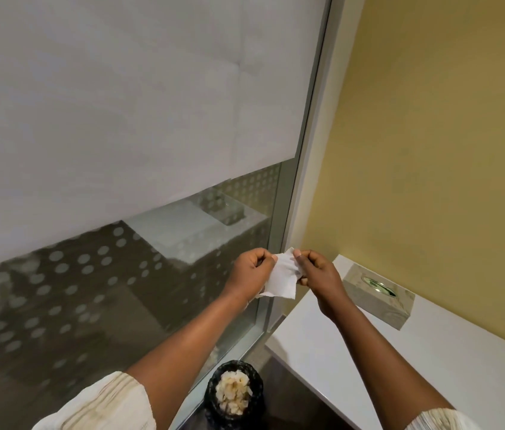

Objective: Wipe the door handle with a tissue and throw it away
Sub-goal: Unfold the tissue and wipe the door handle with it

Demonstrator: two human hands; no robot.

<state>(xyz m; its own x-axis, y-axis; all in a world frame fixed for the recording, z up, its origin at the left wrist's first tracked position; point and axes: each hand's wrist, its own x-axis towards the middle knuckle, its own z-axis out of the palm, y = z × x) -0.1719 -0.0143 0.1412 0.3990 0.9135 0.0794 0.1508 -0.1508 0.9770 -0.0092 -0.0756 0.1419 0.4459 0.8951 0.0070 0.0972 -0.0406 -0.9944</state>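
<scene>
A white tissue [283, 278] hangs between both hands in front of the glass panel. My left hand [249, 271] pinches its upper left edge. My right hand [318, 273] pinches the upper right edge. The sheet is partly folded and hangs loose below the fingers. A black waste bin [233, 395] stands on the floor directly beneath, filled with crumpled tissues. No door handle shows in the head view.
A metallic tissue box [380, 294] sits on a white counter [400, 361] at the right, against a yellow wall [447, 150]. A frosted, dotted glass panel [121, 150] with a metal frame fills the left.
</scene>
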